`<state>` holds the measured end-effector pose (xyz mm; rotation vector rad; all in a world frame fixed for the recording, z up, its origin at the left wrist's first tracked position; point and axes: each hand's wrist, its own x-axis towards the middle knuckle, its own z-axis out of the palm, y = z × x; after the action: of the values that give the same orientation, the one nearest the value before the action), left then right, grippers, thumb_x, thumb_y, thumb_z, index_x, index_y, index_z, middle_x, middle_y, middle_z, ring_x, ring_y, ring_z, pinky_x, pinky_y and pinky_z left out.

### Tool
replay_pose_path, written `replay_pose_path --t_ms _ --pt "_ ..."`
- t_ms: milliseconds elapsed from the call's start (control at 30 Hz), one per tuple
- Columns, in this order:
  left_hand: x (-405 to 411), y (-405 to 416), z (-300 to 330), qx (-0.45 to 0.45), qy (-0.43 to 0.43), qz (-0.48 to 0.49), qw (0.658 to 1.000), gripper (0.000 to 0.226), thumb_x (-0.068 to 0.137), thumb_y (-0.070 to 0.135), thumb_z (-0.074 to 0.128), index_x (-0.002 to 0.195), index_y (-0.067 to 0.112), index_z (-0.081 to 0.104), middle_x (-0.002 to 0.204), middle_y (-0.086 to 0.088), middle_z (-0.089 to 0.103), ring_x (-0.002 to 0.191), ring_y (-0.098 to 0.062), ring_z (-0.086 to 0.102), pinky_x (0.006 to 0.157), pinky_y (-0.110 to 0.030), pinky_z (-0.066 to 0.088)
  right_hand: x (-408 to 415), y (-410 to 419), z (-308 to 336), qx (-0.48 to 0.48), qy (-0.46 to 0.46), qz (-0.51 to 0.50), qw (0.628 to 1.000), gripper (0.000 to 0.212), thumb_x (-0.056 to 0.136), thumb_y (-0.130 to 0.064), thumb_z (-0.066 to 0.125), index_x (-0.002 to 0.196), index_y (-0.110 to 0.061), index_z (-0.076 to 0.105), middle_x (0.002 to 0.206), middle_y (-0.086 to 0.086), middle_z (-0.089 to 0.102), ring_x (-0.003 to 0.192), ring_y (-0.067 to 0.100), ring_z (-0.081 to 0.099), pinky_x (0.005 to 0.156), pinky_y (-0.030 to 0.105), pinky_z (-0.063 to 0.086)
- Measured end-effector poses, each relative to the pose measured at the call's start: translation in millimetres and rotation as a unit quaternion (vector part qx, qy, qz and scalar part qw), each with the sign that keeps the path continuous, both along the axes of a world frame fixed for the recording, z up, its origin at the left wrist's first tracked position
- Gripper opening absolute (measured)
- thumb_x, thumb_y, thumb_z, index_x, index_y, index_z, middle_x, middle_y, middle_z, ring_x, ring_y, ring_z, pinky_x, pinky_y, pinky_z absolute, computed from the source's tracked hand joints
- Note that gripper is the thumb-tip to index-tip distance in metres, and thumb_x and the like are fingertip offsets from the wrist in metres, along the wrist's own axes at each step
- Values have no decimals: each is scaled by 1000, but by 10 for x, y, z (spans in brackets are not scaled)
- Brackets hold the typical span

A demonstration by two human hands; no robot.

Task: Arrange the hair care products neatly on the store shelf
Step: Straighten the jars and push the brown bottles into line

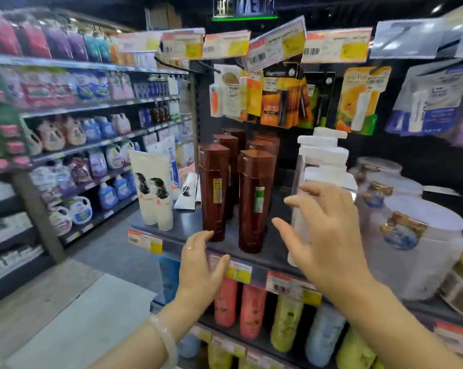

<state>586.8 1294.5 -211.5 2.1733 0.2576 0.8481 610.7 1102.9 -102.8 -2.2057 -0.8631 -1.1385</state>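
Neither of your hands grips anything. Your left hand (198, 265) is spread, palm turned right, fingers raised toward the shelf (177, 230) front edge, its fingertips just at the base of the front-left brown bottle (214, 193); whether they touch is unclear. A pale bangle (166, 342) sits on that wrist and a thin ring on one finger. Your right hand (329, 233) is also spread, fingers fanned and slightly curled, palm facing left, held in front of the white bottles (323, 161) near the shelf's right half; it covers the lower part of the nearest one, and contact cannot be told. Both forearms rise from the bottom edge, angled up toward the shelf.

Brown bottles stand upright in two rows running back from the front edge, around the shelf's middle. White tubes (153, 190) stand at the front-left corner. Large white jars (422, 249) sit at the right end. Pink, yellow and blue bottles fill the shelf below.
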Motion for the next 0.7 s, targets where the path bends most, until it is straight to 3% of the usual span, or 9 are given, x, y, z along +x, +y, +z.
replay_pose_path --t_ms 67,133,200,267,367,433,500,600,700 --pt "46 113 9 2 -2 12 1000 54 74 14 73 123 6 50 121 -9 51 117 -25 47 100 -27 32 -82 65 -61 19 7 40 999 29 80 -30 60 98 -8 65 106 11 59 104 21 47 92 27 36" --pt "103 195 74 -13 4 25 1000 62 76 17 72 129 4 44 127 -12 48 121 -27 44 103 -31 33 -142 166 -144 11 78 85 993 33 82 -29 60 108 -8 61 109 5 57 105 12 48 93 18 39" --pt "177 250 159 -32 15 21 999 73 76 22 72 136 4 35 136 -12 44 128 -25 38 107 -33 30 -119 295 -259 -2 230 88 969 57 84 -33 63 134 -14 41 126 -3 47 119 5 40 104 20 36" --pt "282 302 219 -47 37 4 998 85 74 28 74 141 7 25 143 -10 37 134 -23 32 110 -34 27 4 408 -372 31 381 63 922 88 80 -40 68 146 -22 13 141 -9 30 132 3 25 109 22 22" --pt "447 343 301 -81 79 -34 993 92 67 33 79 138 16 24 137 -4 44 128 -21 41 106 -38 37 232 553 -454 101 454 36 885 104 74 -42 73 148 -22 3 153 -3 23 139 11 25 108 26 26" --pt "514 340 346 -83 101 -46 990 80 66 32 79 128 21 30 117 6 54 110 -15 54 90 -31 45 311 655 -497 117 470 29 874 100 73 -39 75 146 -19 9 146 -1 36 129 15 41 96 21 34" --pt "541 326 360 -53 129 -35 990 69 69 36 76 122 20 34 105 9 56 100 -15 56 78 -26 42 352 731 -529 128 482 30 866 87 74 -36 74 139 -16 21 133 -1 51 106 11 52 84 19 37" --pt "549 332 320 -26 141 -15 990 56 73 37 71 116 19 39 107 5 61 100 -18 58 75 -25 40 405 757 -568 122 472 26 873 64 79 -32 71 126 -12 33 117 -2 58 95 9 52 78 19 39" --pt "554 347 291 -29 129 -11 991 54 74 35 71 115 19 41 96 9 58 92 -14 57 73 -24 41 428 734 -616 116 466 24 877 49 82 -32 68 113 -18 34 102 -8 51 90 8 50 76 20 39"
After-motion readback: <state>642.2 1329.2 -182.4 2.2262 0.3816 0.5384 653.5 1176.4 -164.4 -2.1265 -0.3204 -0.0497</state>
